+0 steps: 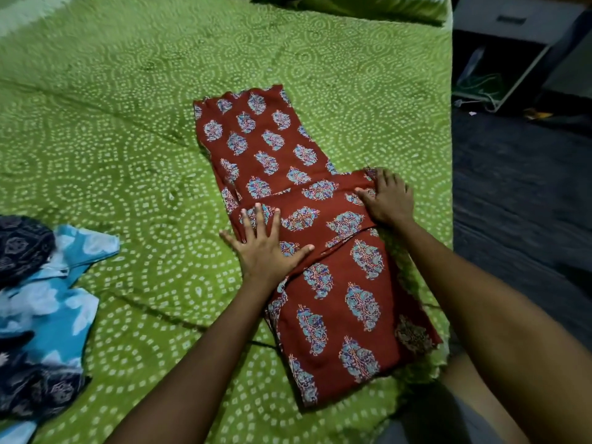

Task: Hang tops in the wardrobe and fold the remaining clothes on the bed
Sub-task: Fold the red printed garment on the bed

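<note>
Nearest us, along the bed's right edge, lies the rust-red cotton garment printed with blue-and-cream leaf motifs (320, 251), a long narrow piece that runs from the near right corner toward the middle of the green bedsheet with white dotted swirls (128, 155). A band of it is folded across itself about halfway up.

Our left hand (266, 245) lies flat on that folded band, fingers straight and spread, pressing rather than gripping anything. Our right hand (389, 200) rests on the band's far right end, close to the bed's edge; its fingers look slightly bent over the cloth, but we cannot tell whether they pinch the fabric or only press it.

We judge the main risks to be these. The garment sits so near the right edge that a push outward could slide its side off the bed toward the dark floor (512, 203). The folded band lies at a slant, so pressing it as it is could set a crooked crease. Thin cloth may also creep under flat palms and bunch.

At the left edge of the bed lies a heap of other clothes, a light blue and white patterned piece (48, 302) with a dark navy printed one (22, 248), well apart from our hands.

We can read no brand, label or writing anywhere.
</note>
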Demonstrator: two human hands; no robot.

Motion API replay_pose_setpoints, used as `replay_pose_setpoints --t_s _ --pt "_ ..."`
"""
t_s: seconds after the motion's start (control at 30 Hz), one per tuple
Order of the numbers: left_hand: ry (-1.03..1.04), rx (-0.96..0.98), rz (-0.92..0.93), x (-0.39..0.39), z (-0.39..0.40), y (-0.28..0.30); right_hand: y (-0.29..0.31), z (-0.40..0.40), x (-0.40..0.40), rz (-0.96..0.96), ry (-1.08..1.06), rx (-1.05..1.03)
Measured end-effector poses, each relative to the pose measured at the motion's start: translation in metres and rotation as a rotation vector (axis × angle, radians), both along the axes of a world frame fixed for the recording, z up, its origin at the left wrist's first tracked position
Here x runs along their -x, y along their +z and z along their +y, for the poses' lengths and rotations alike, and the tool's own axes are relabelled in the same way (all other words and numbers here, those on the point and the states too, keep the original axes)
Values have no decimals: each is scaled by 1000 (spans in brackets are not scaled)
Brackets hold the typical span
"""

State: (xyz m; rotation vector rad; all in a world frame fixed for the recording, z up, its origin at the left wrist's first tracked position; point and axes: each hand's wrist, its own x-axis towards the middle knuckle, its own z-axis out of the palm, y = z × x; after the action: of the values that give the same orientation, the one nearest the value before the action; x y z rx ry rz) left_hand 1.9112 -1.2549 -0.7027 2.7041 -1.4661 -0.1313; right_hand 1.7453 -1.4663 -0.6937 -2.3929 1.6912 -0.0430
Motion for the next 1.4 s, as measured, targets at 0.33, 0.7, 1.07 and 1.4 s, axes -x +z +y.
replay_pose_setpoints --t_s 0.33,0.7,1.07,1.4 --pt "159 78 67 2 1 1 33 1 13 -775 -358 -380" --pt "144 259 248 -15 18 -2 27 85 -33 -154 463 86" --pt "212 258 497 -25 10 11 47 95 -60 -74 423 55" --pt "-420 206 98 29 -19 29 -6 98 -2 14 410 -29"
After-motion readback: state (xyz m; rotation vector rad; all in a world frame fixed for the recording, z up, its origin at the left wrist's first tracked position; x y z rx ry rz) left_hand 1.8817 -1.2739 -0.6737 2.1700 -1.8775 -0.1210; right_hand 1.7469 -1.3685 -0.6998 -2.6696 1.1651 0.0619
